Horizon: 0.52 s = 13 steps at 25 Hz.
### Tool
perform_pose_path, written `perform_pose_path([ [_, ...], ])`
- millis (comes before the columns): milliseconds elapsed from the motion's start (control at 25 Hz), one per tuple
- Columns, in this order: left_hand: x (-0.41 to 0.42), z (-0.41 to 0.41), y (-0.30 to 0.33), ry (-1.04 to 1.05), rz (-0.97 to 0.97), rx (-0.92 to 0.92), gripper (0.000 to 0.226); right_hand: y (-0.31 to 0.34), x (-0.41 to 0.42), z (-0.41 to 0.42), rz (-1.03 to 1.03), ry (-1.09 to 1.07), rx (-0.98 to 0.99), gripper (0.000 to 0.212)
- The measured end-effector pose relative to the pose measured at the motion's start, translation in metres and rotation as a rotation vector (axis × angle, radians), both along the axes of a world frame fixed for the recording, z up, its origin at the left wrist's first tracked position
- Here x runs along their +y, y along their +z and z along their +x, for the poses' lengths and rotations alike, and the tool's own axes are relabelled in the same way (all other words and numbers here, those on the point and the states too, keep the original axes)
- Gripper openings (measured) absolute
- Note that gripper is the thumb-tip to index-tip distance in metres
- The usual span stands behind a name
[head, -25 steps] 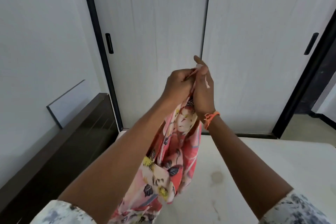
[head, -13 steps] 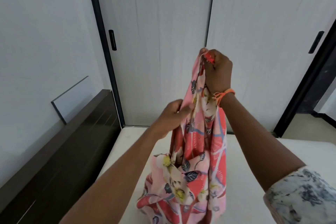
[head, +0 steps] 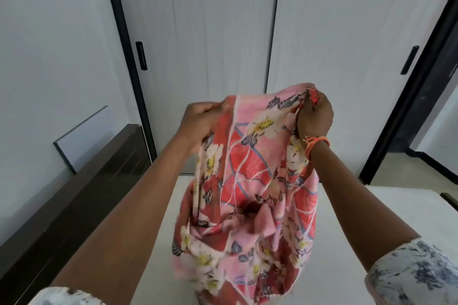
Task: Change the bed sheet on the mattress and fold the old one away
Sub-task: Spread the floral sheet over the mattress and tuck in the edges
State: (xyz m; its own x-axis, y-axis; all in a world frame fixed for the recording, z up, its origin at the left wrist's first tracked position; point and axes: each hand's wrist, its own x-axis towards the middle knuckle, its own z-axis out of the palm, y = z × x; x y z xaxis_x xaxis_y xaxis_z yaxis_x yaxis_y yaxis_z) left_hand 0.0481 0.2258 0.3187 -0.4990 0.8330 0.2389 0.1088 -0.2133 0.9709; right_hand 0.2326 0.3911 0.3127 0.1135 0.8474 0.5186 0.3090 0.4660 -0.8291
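Note:
A pink and red floral bed sheet (head: 250, 181) hangs bunched in front of me, its top edge stretched between my hands. My left hand (head: 198, 121) grips the edge at the left. My right hand (head: 314, 116), with an orange thread band on the wrist, pinches a corner at the right. The sheet's lower folds drop onto the bare white mattress (head: 347, 218) below.
A dark wooden headboard (head: 74, 200) runs along the left of the mattress. White sliding wardrobe doors (head: 198, 32) with black frames and handles stand straight ahead. A white panel (head: 84, 136) leans on the left wall. A doorway opens at the far right.
My hands were together at one point of the sheet; they have since moved apart sideways, spreading its top edge. My right hand has come down from its raised position.

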Motion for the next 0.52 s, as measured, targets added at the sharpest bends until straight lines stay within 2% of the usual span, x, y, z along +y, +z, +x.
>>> perform_pose_path([
  [120, 0.017, 0.042, 0.022, -0.126, 0.031, 0.057, 0.011, 0.002, -0.031, -0.026, -0.004, 0.350, 0.276, 0.036],
  [200, 0.026, 0.065, 0.028, -0.204, 0.070, 0.019, 0.017, 0.003, -0.059, -0.038, 0.029, 0.585, 0.310, 0.039],
  [280, 0.027, 0.068, 0.033, -0.268, 0.086, -0.071, 0.024, 0.007, -0.071, -0.040, 0.093, 0.710, 0.246, 0.040],
  [360, 0.023, 0.056, 0.031, -0.234, 0.036, -0.016, 0.027, 0.013, -0.068, -0.034, 0.162, 0.717, 0.163, 0.041],
  [440, 0.018, 0.041, 0.017, -0.177, -0.066, 0.027, 0.009, 0.017, -0.058, -0.027, 0.199, 0.647, 0.137, 0.046],
  [520, 0.014, 0.033, -0.006, -0.234, -0.175, 0.077, 0.022, 0.022, -0.048, -0.025, 0.222, 0.597, 0.140, 0.050],
])
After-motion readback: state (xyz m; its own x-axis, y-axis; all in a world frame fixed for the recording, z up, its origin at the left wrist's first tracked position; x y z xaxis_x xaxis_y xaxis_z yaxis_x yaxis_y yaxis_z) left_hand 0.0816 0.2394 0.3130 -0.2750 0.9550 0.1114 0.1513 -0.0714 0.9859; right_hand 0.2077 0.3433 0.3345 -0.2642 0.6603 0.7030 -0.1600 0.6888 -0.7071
